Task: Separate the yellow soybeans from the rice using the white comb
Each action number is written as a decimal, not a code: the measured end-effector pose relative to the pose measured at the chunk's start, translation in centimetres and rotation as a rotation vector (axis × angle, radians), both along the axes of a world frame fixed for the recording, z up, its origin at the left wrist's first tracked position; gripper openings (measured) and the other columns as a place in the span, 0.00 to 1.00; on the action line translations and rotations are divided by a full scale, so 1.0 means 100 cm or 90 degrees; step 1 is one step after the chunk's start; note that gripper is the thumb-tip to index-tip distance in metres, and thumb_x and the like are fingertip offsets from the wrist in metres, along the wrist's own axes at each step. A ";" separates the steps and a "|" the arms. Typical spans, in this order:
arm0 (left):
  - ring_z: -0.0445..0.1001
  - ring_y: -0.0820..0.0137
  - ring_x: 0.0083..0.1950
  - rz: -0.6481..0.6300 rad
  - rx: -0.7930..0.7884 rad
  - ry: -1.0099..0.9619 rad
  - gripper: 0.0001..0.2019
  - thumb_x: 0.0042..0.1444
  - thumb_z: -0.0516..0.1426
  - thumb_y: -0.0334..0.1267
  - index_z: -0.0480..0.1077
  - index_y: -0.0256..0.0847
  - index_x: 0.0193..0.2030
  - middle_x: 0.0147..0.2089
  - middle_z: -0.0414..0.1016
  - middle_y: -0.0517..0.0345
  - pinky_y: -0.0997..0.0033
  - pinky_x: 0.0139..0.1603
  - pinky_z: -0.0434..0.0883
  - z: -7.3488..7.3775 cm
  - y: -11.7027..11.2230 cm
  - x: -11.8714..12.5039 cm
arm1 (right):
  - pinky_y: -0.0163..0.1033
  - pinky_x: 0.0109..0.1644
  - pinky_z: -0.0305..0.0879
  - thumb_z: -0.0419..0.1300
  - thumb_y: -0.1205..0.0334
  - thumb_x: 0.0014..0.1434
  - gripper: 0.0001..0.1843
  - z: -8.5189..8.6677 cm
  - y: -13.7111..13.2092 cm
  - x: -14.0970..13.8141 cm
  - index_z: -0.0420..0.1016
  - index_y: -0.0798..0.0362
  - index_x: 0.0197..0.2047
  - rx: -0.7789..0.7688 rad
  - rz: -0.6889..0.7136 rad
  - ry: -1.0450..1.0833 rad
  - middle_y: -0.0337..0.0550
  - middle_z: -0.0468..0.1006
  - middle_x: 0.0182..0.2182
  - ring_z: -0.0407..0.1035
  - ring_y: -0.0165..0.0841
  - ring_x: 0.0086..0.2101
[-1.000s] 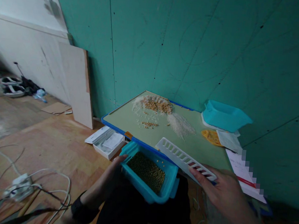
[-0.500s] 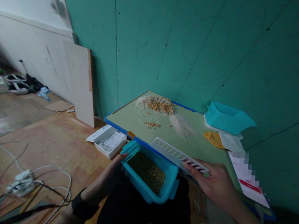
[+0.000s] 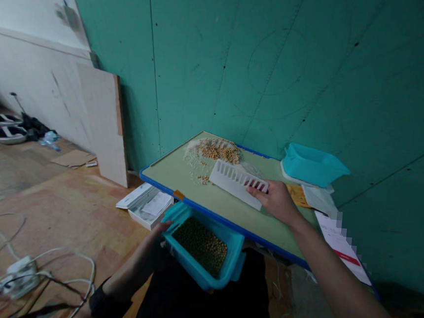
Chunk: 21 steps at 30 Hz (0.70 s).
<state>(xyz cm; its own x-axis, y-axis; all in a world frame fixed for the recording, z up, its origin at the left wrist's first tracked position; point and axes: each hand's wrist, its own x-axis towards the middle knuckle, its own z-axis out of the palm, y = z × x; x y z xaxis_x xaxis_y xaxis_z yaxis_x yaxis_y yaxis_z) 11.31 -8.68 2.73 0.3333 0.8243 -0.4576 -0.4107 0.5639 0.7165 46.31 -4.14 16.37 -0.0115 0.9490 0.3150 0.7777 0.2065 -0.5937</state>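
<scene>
Where the desk (image 3: 170,170) has its near edge, the left hand's grip (image 3: 156,245) holds a blue tub (image 3: 188,263) by one end, likely weighty with sliding green and tan beans (image 3: 202,247); mid-desk, the right hand's grip (image 3: 277,199) encloses one end of a slotted strip (image 3: 232,186), seemingly light and stiff, beside loose beans (image 3: 222,153).

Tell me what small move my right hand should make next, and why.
Probably shift the white slotted strip in your right hand left and beyond the small bean cluster: those beans lie just off its left end, while your left hand holds the turquoise container by the near edge of the table, where it might catch them.
</scene>
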 end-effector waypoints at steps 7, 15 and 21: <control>0.81 0.56 0.39 0.010 0.015 0.007 0.20 0.56 0.72 0.59 0.82 0.48 0.46 0.34 0.83 0.56 0.53 0.49 0.78 0.000 -0.003 -0.003 | 0.40 0.29 0.62 0.64 0.45 0.60 0.21 -0.009 -0.008 0.025 0.80 0.52 0.25 0.122 -0.197 -0.016 0.49 0.83 0.23 0.78 0.44 0.28; 0.83 0.52 0.46 0.005 0.025 0.050 0.19 0.58 0.71 0.58 0.83 0.48 0.47 0.37 0.85 0.53 0.52 0.51 0.78 -0.002 0.002 -0.011 | 0.41 0.28 0.58 0.62 0.42 0.58 0.22 -0.018 -0.010 0.029 0.73 0.49 0.21 0.100 -0.182 -0.018 0.48 0.79 0.19 0.73 0.42 0.24; 0.83 0.53 0.44 0.050 -0.002 0.085 0.31 0.52 0.72 0.64 0.80 0.47 0.56 0.44 0.86 0.51 0.57 0.45 0.79 0.004 0.004 -0.013 | 0.40 0.28 0.57 0.62 0.40 0.58 0.24 -0.018 -0.009 0.023 0.72 0.48 0.21 0.095 -0.146 0.009 0.45 0.78 0.18 0.72 0.40 0.24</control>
<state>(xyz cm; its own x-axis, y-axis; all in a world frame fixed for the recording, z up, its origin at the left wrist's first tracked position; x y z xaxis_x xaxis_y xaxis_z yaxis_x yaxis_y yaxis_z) 10.01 -8.23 3.11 0.2037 0.8439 -0.4964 -0.3542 0.5362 0.7662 48.58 -5.02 14.56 0.2043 0.8694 0.4500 0.8061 0.1114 -0.5812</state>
